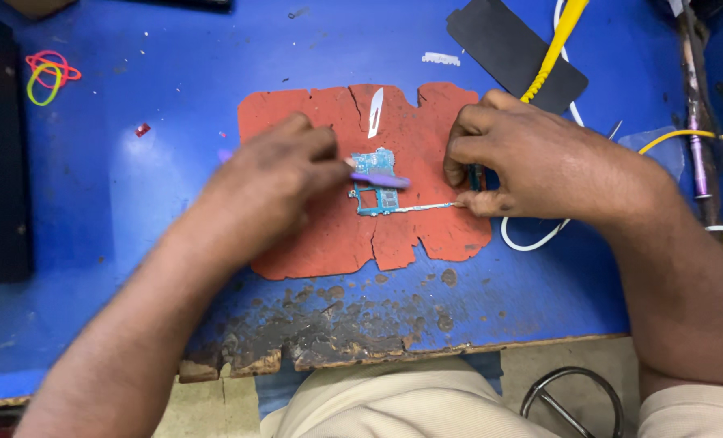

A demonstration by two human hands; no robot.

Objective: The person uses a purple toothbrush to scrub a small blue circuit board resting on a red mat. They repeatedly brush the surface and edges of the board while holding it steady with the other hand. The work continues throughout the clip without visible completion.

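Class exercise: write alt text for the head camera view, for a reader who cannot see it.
Two hands work on a small blue circuit board lying on a cracked red mat; the left hand holds a purple tool to it, the right hand tweezers.

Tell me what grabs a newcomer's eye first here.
The torn red mat at the centre of the blue table, with a small teal circuit board on it. The left hand lays a purple tool on the board; the right hand pinches tweezers at its edge.

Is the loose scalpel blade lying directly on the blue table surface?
No, the scalpel blade lies on the cracked red mat, near its top edge, above the small circuit board.
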